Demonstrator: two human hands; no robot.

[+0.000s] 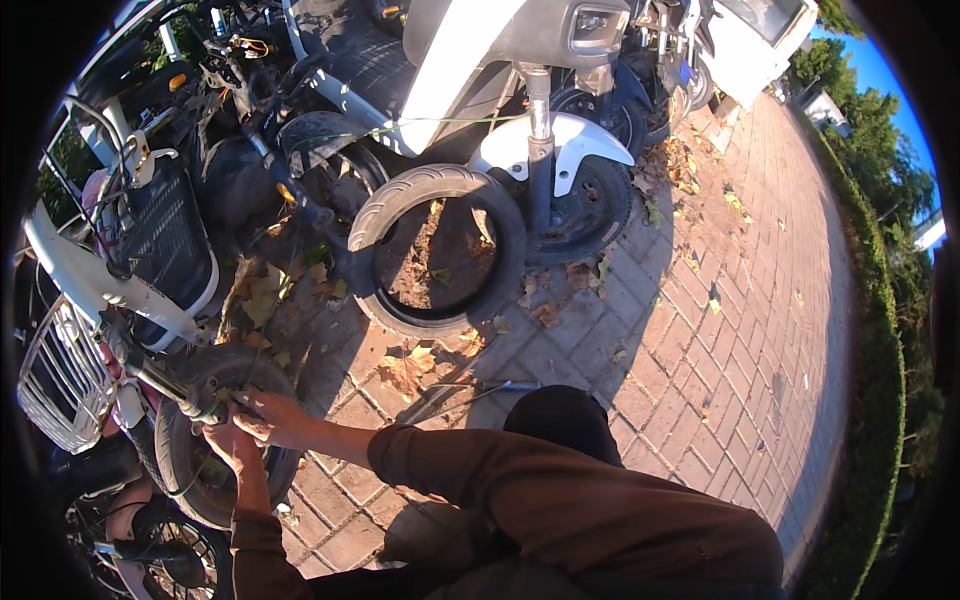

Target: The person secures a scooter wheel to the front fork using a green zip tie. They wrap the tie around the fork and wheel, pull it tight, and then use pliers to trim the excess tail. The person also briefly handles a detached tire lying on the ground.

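Pavement: brick-patterned ground, partly sunlit and partly shaded, on which the parked scooters stand.
Tall scooter: white and dark, at the top of the view, with a white mudguard over its front wheel.
Low scooter: white-framed, at the left; its silver fork slopes down to the wheel under the hands.
Wheel: thing being worked on, at the lower left, beside the pavement's shaded bricks; its tyre is around it and it stands at the fork's lower end. This much appears done. Handwork near the hub seems under way rather than finished; whether any fastening is tight, and how much remains, cannot be told.
Loose tyre: off any rim, near the tall scooter's front wheel; soil and dry leaves show through its ring.
Basket: white, open-barred, on the low scooter's side; its contents, if any, cannot be made out.
Hands: left and right close together, fingers bent at the fork end beside the hub; the exact part gripped is hidden.
Metal tool: long and thin, lying on the bricks, apart from both hands.
Large leaf: dry and brown, between loose tyre and tool.
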